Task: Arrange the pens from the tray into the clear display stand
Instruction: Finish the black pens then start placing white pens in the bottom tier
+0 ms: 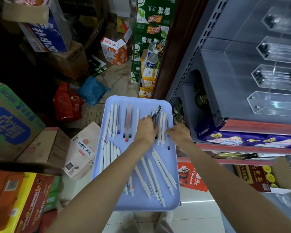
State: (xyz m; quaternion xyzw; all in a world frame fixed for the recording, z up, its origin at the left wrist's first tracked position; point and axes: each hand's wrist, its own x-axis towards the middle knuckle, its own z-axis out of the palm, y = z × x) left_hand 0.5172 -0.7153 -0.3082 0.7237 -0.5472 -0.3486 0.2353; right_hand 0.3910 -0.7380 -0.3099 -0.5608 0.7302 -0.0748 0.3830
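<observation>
A pale blue tray (121, 205) lies in front of me, holding several white pens (154, 172) and some clear pens with black, red and blue caps (128, 123). My left hand (145, 130) is over the tray's far right part, shut on a black-capped pen (156, 112) that points up and away. My right hand (178, 132) rests at the tray's right edge, fingers down on the white pens there; whether it grips one I cannot tell. The clear display stand (275, 101) with several slanted compartments sits on the grey shelf to the right; some upper compartments hold dark pens.
A grey metal shelf unit (208, 68) stands right, with packaged goods on its lower shelves. Cardboard boxes (13, 125) crowd the left. Green cartons and water bottles (152, 58) stand beyond the tray. Red and blue bags (67, 101) lie on the floor.
</observation>
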